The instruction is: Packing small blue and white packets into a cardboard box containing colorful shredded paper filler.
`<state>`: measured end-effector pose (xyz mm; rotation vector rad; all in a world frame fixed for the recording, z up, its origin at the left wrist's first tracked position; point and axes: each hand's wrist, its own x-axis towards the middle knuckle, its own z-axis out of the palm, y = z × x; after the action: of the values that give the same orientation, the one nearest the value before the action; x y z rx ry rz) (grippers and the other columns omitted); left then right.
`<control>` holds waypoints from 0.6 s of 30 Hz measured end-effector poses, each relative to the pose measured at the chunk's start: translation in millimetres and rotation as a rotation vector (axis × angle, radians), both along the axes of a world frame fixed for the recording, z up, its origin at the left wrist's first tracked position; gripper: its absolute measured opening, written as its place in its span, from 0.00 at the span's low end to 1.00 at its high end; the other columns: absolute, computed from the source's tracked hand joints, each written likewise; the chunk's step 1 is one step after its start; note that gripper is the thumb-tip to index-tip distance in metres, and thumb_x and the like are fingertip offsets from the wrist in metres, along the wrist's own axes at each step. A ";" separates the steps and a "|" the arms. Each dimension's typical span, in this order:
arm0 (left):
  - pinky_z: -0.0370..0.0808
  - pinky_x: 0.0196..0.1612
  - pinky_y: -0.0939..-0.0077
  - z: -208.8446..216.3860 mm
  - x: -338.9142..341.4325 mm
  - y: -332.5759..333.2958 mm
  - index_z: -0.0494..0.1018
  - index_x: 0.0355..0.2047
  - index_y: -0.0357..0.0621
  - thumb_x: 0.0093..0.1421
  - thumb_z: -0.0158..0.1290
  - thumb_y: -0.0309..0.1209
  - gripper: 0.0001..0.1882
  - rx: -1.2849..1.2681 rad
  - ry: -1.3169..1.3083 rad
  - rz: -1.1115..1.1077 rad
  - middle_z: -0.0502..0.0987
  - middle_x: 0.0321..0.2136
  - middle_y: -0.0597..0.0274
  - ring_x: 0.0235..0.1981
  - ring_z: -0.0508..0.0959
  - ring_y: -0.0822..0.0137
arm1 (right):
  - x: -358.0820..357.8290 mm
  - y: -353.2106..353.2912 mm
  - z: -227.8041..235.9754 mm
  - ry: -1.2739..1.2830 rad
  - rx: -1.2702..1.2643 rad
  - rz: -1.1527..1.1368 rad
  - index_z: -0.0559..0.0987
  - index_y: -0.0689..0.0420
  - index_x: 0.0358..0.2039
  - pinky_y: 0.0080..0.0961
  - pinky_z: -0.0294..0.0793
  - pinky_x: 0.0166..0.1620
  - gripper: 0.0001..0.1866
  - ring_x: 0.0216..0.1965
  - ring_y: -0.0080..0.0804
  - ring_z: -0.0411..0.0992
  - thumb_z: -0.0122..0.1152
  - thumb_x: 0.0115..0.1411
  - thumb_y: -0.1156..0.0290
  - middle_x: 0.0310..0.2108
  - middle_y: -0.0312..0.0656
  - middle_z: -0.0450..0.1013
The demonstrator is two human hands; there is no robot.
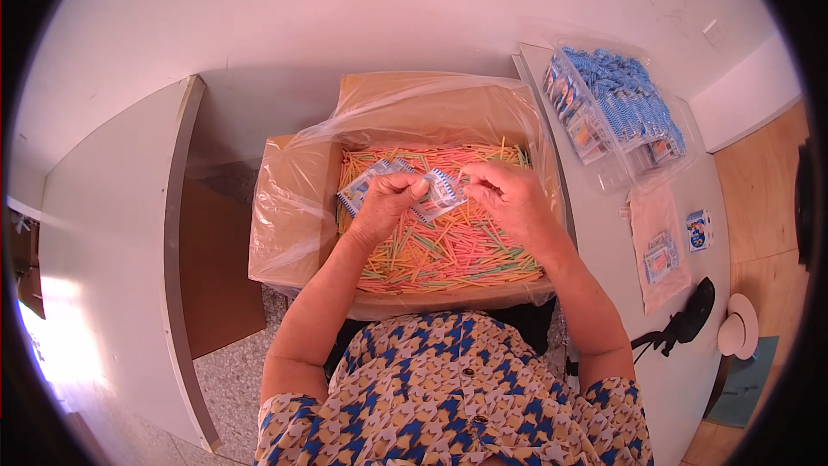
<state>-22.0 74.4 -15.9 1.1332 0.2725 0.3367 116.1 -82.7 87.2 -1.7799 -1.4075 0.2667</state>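
Observation:
My left hand (390, 204) is closed, thumb and forefinger pinching a small clear packet (442, 196) with blue-and-white zigzag edges. Another such packet (366, 185) shows on the other side of that hand; whether the fingers hold it too is hidden. My right hand (511, 199) is closed in a pinch at the right end of the first packet. What lies between its fingertips is too small to make out. Below both hands, a cardboard box (295, 207) lined with clear plastic holds many thin pink, yellow, orange and green sticks (448, 246).
On the table (617, 259) at right stands a clear plastic bin (617, 174) heaped with blue-edged packets. Nearer lie a pink cloth (660, 207) with packets on it, a small blue-and-white card (699, 230) and a black device (690, 315). A grey-white panel (112, 233) stands at left.

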 end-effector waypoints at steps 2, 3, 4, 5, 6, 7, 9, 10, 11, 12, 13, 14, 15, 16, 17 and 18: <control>0.74 0.41 0.75 -1.7 1.6 1.3 0.79 0.35 0.36 0.62 0.54 0.33 0.11 0.025 -0.011 -0.011 0.80 0.30 0.65 0.33 0.76 0.74 | -1.7 2.5 -6.1 -0.053 0.101 0.016 0.77 0.62 0.40 0.20 0.71 0.30 0.12 0.28 0.25 0.71 0.64 0.54 0.78 0.28 0.40 0.73; 0.75 0.41 0.75 -3.5 0.5 3.3 0.79 0.35 0.36 0.63 0.54 0.33 0.12 0.049 -0.021 -0.013 0.80 0.31 0.65 0.33 0.77 0.74 | -6.9 6.3 0.1 0.054 0.081 -0.008 0.77 0.61 0.38 0.23 0.71 0.29 0.10 0.28 0.28 0.73 0.64 0.54 0.77 0.28 0.43 0.74; 0.75 0.41 0.75 -4.6 -0.4 5.5 0.79 0.35 0.36 0.63 0.54 0.33 0.12 0.054 -0.017 -0.010 0.80 0.31 0.65 0.33 0.77 0.74 | -10.2 9.8 3.5 0.161 0.062 -0.030 0.76 0.61 0.35 0.26 0.71 0.28 0.09 0.28 0.31 0.75 0.64 0.53 0.76 0.28 0.45 0.74; 0.75 0.41 0.75 -5.1 -1.7 5.4 0.79 0.34 0.36 0.63 0.54 0.33 0.11 0.038 -0.029 -0.003 0.80 0.31 0.65 0.33 0.77 0.74 | -10.9 10.4 3.2 0.166 0.067 -0.024 0.76 0.61 0.35 0.26 0.71 0.28 0.09 0.28 0.31 0.75 0.64 0.53 0.76 0.28 0.45 0.74; 0.75 0.41 0.75 -4.4 -3.8 5.9 0.79 0.34 0.35 0.63 0.53 0.32 0.11 0.025 -0.040 0.007 0.79 0.31 0.64 0.33 0.77 0.74 | -10.7 10.7 2.8 0.108 0.035 0.005 0.77 0.62 0.35 0.23 0.70 0.29 0.08 0.27 0.27 0.72 0.63 0.54 0.77 0.27 0.42 0.73; 0.75 0.41 0.75 -2.7 -5.2 4.7 0.79 0.34 0.35 0.63 0.53 0.32 0.11 0.036 -0.034 0.023 0.79 0.31 0.64 0.33 0.77 0.74 | -10.3 11.6 3.1 0.051 0.006 0.038 0.77 0.63 0.36 0.20 0.70 0.31 0.07 0.27 0.23 0.70 0.62 0.55 0.77 0.25 0.39 0.73; 0.75 0.39 0.75 1.4 -12.5 2.4 0.78 0.32 0.36 0.65 0.50 0.32 0.12 0.059 0.032 -0.006 0.79 0.30 0.64 0.33 0.76 0.74 | -10.4 7.4 3.3 0.074 -0.002 0.062 0.77 0.62 0.33 0.20 0.69 0.31 0.04 0.27 0.22 0.69 0.61 0.56 0.77 0.24 0.38 0.72; 0.75 0.37 0.75 -3.9 -13.1 4.8 0.78 0.31 0.38 0.66 0.48 0.33 0.13 0.168 0.044 -0.016 0.79 0.29 0.64 0.32 0.76 0.74 | -13.4 4.6 2.3 0.066 0.012 0.030 0.77 0.62 0.31 0.20 0.69 0.31 0.02 0.27 0.21 0.69 0.60 0.57 0.77 0.24 0.36 0.72; 0.74 0.35 0.75 -23.2 -12.7 8.2 0.77 0.29 0.40 0.66 0.48 0.35 0.14 0.351 0.074 0.002 0.78 0.28 0.66 0.30 0.75 0.74 | -17.7 -0.1 2.0 0.081 0.045 -0.012 0.77 0.62 0.30 0.20 0.69 0.32 0.02 0.28 0.19 0.68 0.59 0.57 0.77 0.24 0.35 0.71; 0.73 0.34 0.74 -24.2 -9.2 3.2 0.76 0.27 0.40 0.64 0.50 0.35 0.13 0.223 0.082 0.020 0.77 0.26 0.67 0.29 0.73 0.75 | -24.8 -3.7 0.9 0.103 0.034 -0.119 0.76 0.62 0.29 0.19 0.69 0.34 0.02 0.29 0.19 0.67 0.58 0.57 0.78 0.25 0.35 0.71; 0.72 0.34 0.74 -29.5 -7.0 -1.3 0.76 0.26 0.40 0.63 0.51 0.36 0.14 0.248 -0.050 0.082 0.76 0.24 0.68 0.28 0.73 0.75 | -31.9 -3.4 10.1 0.088 0.021 -0.129 0.75 0.62 0.29 0.19 0.69 0.35 0.02 0.30 0.19 0.67 0.58 0.57 0.77 0.27 0.35 0.71; 0.72 0.34 0.76 -26.7 -1.7 -4.1 0.76 0.26 0.39 0.64 0.51 0.36 0.14 0.356 -0.141 0.078 0.76 0.24 0.67 0.28 0.73 0.76 | -23.6 -8.5 -1.9 0.050 0.089 -0.113 0.74 0.62 0.30 0.19 0.68 0.37 0.02 0.32 0.21 0.67 0.57 0.57 0.78 0.29 0.36 0.70; 0.72 0.34 0.77 -12.7 -4.1 -9.5 0.77 0.27 0.39 0.65 0.51 0.36 0.14 0.199 -0.125 0.002 0.76 0.23 0.68 0.29 0.73 0.78 | -17.0 -9.7 -12.5 -0.026 0.123 -0.071 0.74 0.62 0.30 0.19 0.68 0.38 0.02 0.33 0.22 0.68 0.57 0.58 0.79 0.30 0.36 0.70; 0.72 0.32 0.81 -20.7 -4.7 -7.5 0.78 0.28 0.40 0.63 0.54 0.36 0.13 0.254 -0.149 0.050 0.77 0.24 0.72 0.28 0.73 0.81 | -16.7 -3.5 -17.2 -0.106 0.170 -0.014 0.73 0.62 0.31 0.19 0.68 0.39 0.01 0.34 0.23 0.68 0.56 0.58 0.79 0.31 0.36 0.70; 0.72 0.32 0.81 -22.7 -7.5 -6.3 0.78 0.28 0.39 0.63 0.54 0.35 0.12 0.233 -0.164 0.089 0.77 0.24 0.73 0.28 0.72 0.81 | -16.3 3.5 -22.1 -0.132 0.195 0.017 0.73 0.62 0.32 0.19 0.68 0.40 0.01 0.35 0.23 0.68 0.55 0.59 0.78 0.32 0.36 0.70; 0.72 0.32 0.80 -16.6 -9.5 -5.2 0.79 0.29 0.38 0.63 0.55 0.34 0.11 0.209 -0.180 0.119 0.76 0.25 0.74 0.28 0.72 0.82 | -13.5 11.2 -28.3 -0.155 0.220 0.038 0.73 0.62 0.32 0.19 0.68 0.41 0.02 0.35 0.24 0.68 0.55 0.60 0.78 0.33 0.36 0.69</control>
<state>-31.5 69.2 -32.5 1.2854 0.1485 0.5801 102.6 -71.5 58.9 -1.6217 -1.5179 -0.0075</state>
